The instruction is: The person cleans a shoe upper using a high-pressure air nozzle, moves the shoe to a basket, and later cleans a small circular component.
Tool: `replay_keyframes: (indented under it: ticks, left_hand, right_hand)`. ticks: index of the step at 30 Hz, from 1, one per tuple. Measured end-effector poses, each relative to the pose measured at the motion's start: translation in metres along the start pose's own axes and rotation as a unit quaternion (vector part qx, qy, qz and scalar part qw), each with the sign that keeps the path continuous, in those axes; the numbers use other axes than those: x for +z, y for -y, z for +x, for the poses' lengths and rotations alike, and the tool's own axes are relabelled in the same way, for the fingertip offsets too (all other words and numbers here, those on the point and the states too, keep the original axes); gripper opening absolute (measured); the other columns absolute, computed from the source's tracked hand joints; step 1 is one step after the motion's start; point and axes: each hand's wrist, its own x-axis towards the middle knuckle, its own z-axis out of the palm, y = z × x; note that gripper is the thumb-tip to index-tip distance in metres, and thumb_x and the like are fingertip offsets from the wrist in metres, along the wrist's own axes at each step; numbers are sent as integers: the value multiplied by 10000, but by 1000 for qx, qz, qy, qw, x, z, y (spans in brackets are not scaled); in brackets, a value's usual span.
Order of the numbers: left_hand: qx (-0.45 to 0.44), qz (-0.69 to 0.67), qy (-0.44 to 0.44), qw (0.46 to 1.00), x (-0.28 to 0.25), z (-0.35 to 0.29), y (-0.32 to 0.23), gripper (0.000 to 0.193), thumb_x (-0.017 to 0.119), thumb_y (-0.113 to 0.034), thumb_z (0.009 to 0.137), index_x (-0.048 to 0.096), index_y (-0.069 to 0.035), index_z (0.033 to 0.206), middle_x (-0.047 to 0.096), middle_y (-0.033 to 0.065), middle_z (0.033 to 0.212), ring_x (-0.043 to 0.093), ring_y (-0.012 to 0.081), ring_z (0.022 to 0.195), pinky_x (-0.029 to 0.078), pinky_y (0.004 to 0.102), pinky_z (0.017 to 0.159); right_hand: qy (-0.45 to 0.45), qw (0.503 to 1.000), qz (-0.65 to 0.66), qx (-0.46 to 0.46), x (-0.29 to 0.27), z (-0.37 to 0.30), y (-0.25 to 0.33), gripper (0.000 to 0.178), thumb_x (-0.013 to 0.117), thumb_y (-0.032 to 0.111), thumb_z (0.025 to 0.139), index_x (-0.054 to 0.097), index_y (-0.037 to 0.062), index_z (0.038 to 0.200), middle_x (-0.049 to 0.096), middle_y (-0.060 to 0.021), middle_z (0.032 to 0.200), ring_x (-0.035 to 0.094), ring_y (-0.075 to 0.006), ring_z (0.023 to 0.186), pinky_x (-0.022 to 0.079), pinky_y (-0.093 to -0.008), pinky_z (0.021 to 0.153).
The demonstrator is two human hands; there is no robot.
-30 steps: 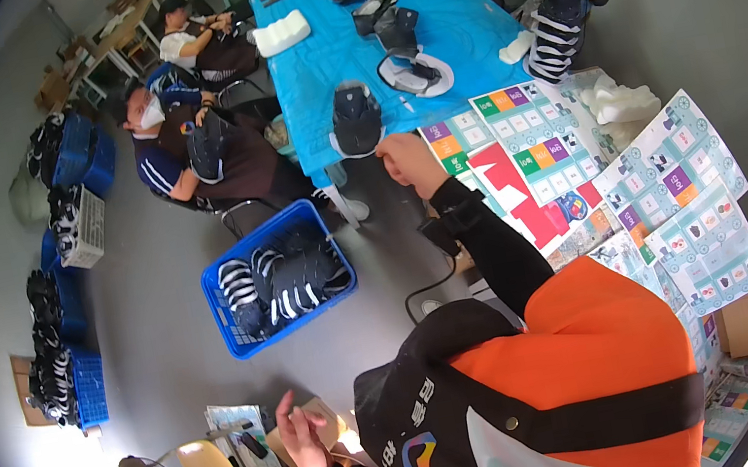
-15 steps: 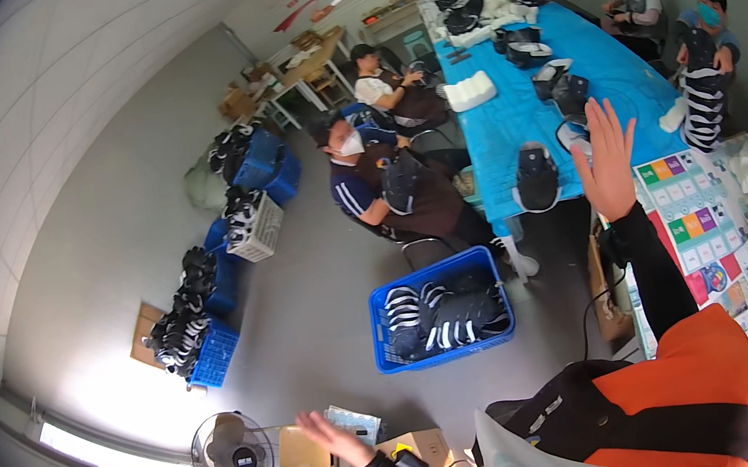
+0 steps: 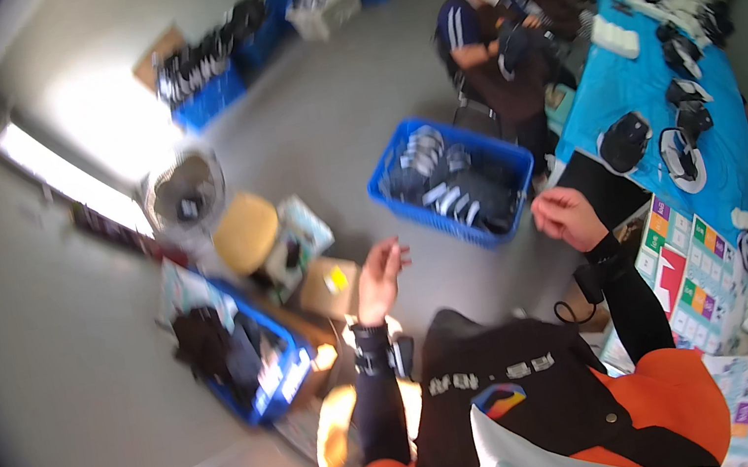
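My left hand point(image 3: 381, 282) is raised over the floor near a cardboard box point(image 3: 328, 286). Its fingers bend loosely and stand a little apart, with nothing held. My right hand point(image 3: 571, 217) hovers by the near right corner of a blue plastic basket point(image 3: 506, 232), its fingers curled in, and no object shows in it. Dark shoes with white stripes point(image 3: 454, 204) fill that basket on the floor. Both hands are slightly blurred. Black bands circle both wrists.
At right stands a long table with a blue cover point(image 3: 600, 98), bearing dark shoes point(image 3: 626, 141) and white padding. Co-workers sit along it, one with a dark shoe. A fan point(image 3: 184, 189), a tan stool point(image 3: 246, 231) and another blue basket point(image 3: 269, 402) stand at left.
My view has swung to the left and downward. Both hands, spread earlier, have come in front of me with fingers curled more; the right has left the table's end.
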Motion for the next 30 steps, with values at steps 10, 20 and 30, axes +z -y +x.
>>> replay_keyframes:
  ticks: [10,20,30]
  left_hand:
    - [-45,-98,9,994,16,-1,-21,398,497,-315,1107,534,-35,1387,683,90,1164,653,162,1008,493,312,928]
    - [-75,-274,73,956,42,71,-24,490,424,-461,1111,510,-43,1352,629,64,1188,596,146,1081,467,310,969]
    - [43,60,-27,997,69,183,-68,432,441,-364,1118,571,-2,1316,667,84,987,620,142,852,520,295,784]
  right_hand:
    - [191,965,-173,-57,163,79,-15,448,830,66,863,535,55,1200,596,16,862,577,-43,790,472,-219,676]
    - [174,963,-161,-125,178,154,16,184,733,116,959,610,23,1060,626,16,869,573,-35,783,480,-225,682]
    - [33,966,-58,-250,144,237,39,290,594,277,1050,614,10,937,645,-54,835,589,-125,741,465,-292,635]
